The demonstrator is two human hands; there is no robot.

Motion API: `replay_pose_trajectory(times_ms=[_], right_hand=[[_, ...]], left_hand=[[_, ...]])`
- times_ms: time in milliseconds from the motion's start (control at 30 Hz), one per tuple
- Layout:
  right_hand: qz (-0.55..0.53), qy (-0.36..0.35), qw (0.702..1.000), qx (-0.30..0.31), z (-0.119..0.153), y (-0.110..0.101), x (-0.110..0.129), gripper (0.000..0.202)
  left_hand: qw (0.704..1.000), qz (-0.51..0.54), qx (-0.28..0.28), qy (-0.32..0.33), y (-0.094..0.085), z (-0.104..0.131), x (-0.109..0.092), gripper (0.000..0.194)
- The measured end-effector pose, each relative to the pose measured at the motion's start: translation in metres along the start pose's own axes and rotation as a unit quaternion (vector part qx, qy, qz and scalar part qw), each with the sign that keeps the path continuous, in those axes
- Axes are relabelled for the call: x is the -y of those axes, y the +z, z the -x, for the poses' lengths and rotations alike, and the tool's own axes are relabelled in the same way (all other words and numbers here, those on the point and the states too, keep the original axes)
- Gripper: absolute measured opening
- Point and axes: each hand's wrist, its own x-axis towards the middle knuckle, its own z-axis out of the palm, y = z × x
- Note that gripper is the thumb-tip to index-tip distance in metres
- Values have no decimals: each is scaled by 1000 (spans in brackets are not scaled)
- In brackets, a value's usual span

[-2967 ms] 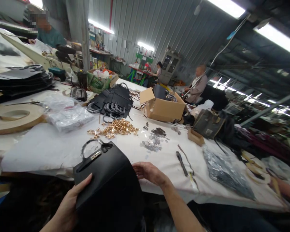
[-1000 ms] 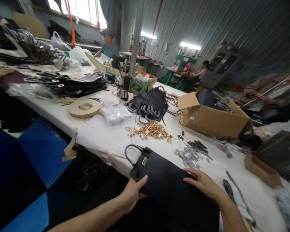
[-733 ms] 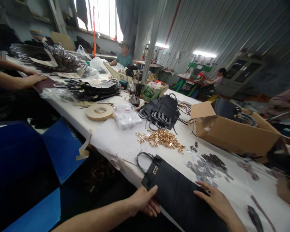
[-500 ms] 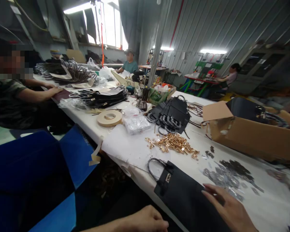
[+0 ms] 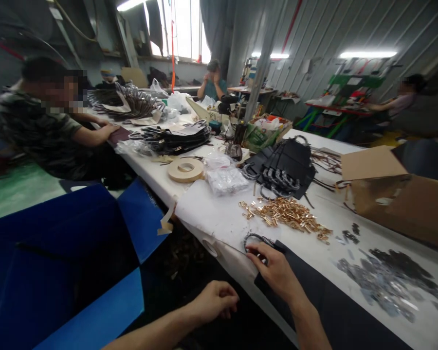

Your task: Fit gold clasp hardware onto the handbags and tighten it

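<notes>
A flat black handbag piece (image 5: 336,291) lies across the near edge of the table, a looped handle (image 5: 257,237) at its far end. My right hand (image 5: 272,270) is over that end, thumb and fingers closed at the handle. Its small gold clasp is covered by the hand. In front of the table edge hovers my left hand (image 5: 215,301), fingers loosely curled, with nothing visible in them. Beyond the bag sits a heap of gold metal fittings (image 5: 288,214). Silver metal plates (image 5: 375,282) and dark plates (image 5: 405,267) are scattered to the right.
An open blue box (image 5: 131,228) stands at the left. On the table (image 5: 200,209) are a tape roll (image 5: 175,171), plastic-wrapped packs (image 5: 226,180), stacked black bag pieces (image 5: 284,167) and a cardboard box (image 5: 405,201). A co-worker in camouflage (image 5: 44,126) sits at the left; others sit farther back.
My right hand has moved from the bag's right side to its handle. My left hand has risen further into view. The whole scene has shifted rightward in the picture.
</notes>
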Motion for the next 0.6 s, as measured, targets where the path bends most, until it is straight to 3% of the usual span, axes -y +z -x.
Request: replay_pose_trajectory(times_ms=[67,133,200,300,367,533,600], right_hand=[[-18,-31,999,18,-13,23,9,18],[-30,-63,997,29,-24,45,16,21],[-31,-84,996,30,-34,63,17,27],[-20,-82,996,13,-45,82,11,32],[-19,-75,997,-7,-48,89,5,32],[-29,-75,996,-28,-47,95,-2,26],[-34,-73,996,-28,-46,95,-3,25]], left_hand=[[990,-4,-129,53,-15,1,-3,26],[957,-38,-266,112,-31,0,-10,27],[919,-81,-348,164,-46,-4,-19,30],[891,-154,-373,207,-60,-16,-32,36],[873,-219,-387,202,-64,-24,-37,35],[833,-321,-414,179,-70,-33,-44,27],[833,-322,-406,193,-74,-34,-45,27]])
